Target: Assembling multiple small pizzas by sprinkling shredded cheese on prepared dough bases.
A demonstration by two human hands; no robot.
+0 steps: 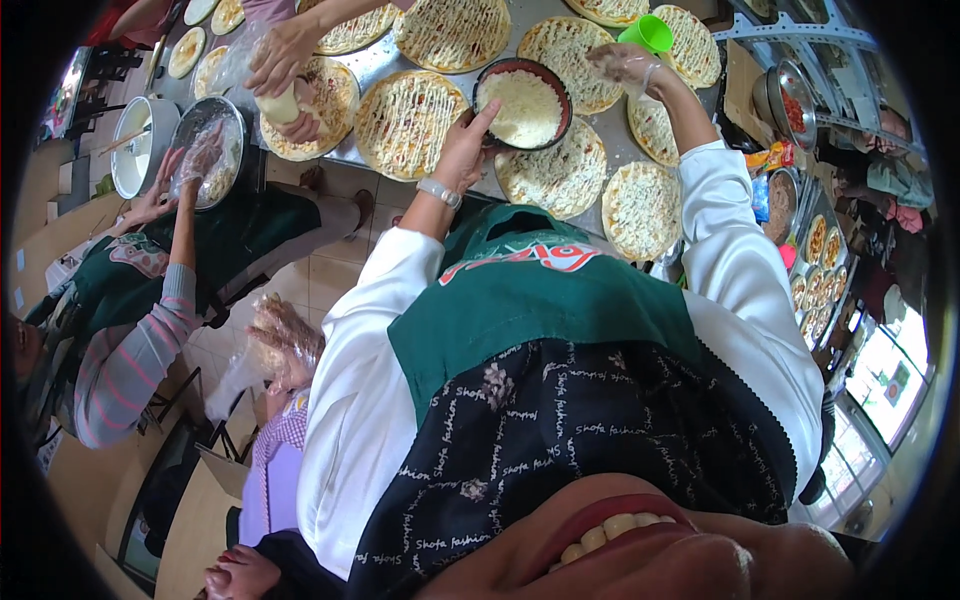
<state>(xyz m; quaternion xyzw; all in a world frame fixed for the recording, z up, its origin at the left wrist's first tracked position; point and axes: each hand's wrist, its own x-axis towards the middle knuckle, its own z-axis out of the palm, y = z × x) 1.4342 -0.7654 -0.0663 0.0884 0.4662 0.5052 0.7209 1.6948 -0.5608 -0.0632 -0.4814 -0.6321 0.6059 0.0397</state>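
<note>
My left hand (pixel 465 148) grips the rim of a dark round bowl (pixel 567 105), thumb over the edge. White grated cheese (pixel 522 108) fills much of it. My right hand (pixel 625 68), in a clear plastic glove, is over a cheese-covered pizza (pixel 560 62) to the right of the bowl. Its fingers look stretched out and apart, with nothing seen in them. Just beyond that hand a bright green cup (pixel 648 34) stands among the pizzas. Closer to me lie another cheese-topped pizza (pixel 552 178) and a smaller one (pixel 641 212).
Pizzas striped with white sauce (pixel 408 122) cover the metal table (pixel 484 186). At left, a person's hands (pixel 285 70) squeeze a pale bag over a pizza; another's gloved hand (pixel 205 150) reaches into a metal bowl (pixel 182 128) beside a white bucket (pixel 132 172). Trays of small pizzas (pixel 822 255) stand right.
</note>
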